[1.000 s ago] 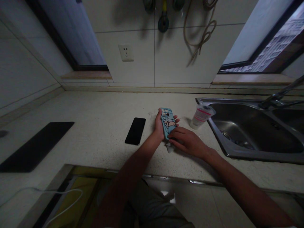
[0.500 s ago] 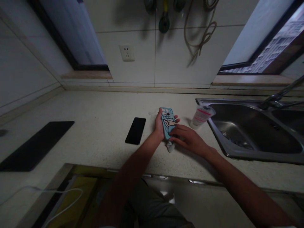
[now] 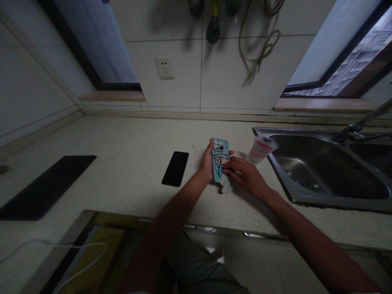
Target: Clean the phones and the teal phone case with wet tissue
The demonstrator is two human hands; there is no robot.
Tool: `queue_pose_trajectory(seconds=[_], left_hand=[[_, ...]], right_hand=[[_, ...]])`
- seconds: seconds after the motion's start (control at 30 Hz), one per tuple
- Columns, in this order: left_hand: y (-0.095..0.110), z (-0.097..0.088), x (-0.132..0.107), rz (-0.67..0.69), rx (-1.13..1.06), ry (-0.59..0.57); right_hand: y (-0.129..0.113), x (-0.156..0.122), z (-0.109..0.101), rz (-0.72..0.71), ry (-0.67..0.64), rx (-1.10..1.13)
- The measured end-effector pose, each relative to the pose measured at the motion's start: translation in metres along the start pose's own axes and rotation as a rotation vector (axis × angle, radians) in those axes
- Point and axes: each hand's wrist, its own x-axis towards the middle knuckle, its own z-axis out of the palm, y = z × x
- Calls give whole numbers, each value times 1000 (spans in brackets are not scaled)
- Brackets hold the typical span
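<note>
My left hand [image 3: 208,161] grips a light blue phone case [image 3: 219,154] with a cartoon animal on it, holding it tilted above the counter [image 3: 128,163]. My right hand [image 3: 247,176] presses a small pale wipe [image 3: 226,185] against the lower part of the case, fingers pinched on it. A black phone [image 3: 175,168] lies flat on the counter just left of my left hand. A small white packet with pink print [image 3: 260,149] leans at the sink's corner, right of the case.
A steel sink [image 3: 324,167] with a tap [image 3: 358,124] takes up the right side. A black flat panel [image 3: 45,185] lies on the counter at left. A white cable [image 3: 73,249] runs below the counter edge. A wall socket [image 3: 165,67] and hanging hoses [image 3: 260,45] are behind.
My right hand has slid slightly up the case with the wipe, and both hands with the case have shifted a little to the right.
</note>
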Motion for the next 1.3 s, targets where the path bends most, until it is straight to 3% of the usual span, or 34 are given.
queue_pose_trajectory(seconds=[0.3,0.77,1.3], left_hand=[[-9,2,2,-128,-45,-137],[-12,-1,0,-177,68,-223],[-13,4,-1,-125,36,-202]], right_hand=[[9,-2,3,24,251,-113],[5,2,-6,166,444,-103],[8,-2,5,81,390,-114]])
